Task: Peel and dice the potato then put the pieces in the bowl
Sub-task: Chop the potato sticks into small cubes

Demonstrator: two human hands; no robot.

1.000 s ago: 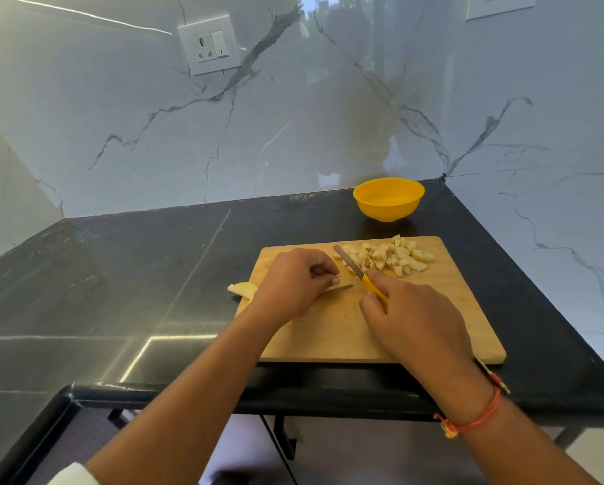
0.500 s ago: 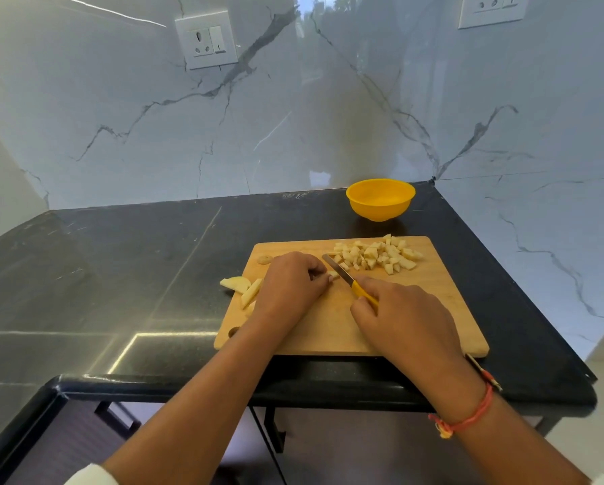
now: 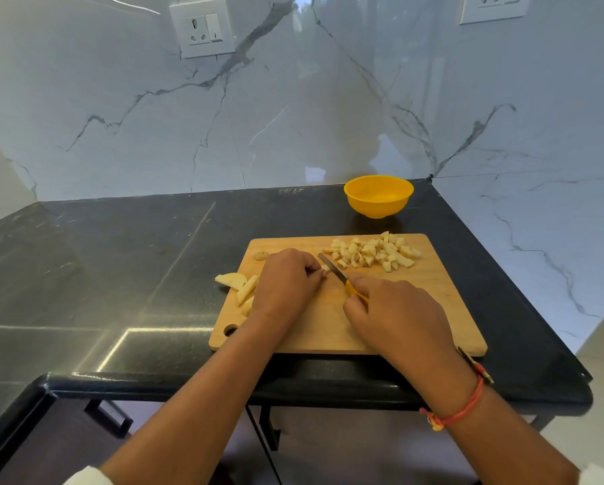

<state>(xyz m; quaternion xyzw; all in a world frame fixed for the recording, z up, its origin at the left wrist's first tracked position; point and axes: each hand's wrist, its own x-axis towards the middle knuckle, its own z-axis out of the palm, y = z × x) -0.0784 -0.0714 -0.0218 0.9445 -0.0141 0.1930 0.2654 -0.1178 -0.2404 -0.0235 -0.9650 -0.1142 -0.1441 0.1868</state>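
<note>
A wooden cutting board (image 3: 416, 309) lies on the black counter. A pile of diced potato (image 3: 374, 253) sits at its far right. My left hand (image 3: 286, 281) curls over a potato strip (image 3: 325, 268), mostly hidden under the fingers. My right hand (image 3: 395, 309) grips a yellow-handled knife (image 3: 339, 274), its blade angled at the strip's end. Uncut potato wedges (image 3: 239, 285) lie at the board's left edge, one partly on the counter. A small peel-coloured end piece (image 3: 260, 255) rests at the board's far left. The yellow bowl (image 3: 378, 196) stands behind the board.
The black stone counter (image 3: 118, 260) stretches to the left. Marble walls close it at the back and right. Its front edge (image 3: 223, 383) runs just below the board. Two wall sockets (image 3: 202, 28) sit high on the back wall.
The view shifted slightly, uncovering more wedges at the board's left. My hands and the knife stay at the strip, with the blade lowered nearer my left fingertips.
</note>
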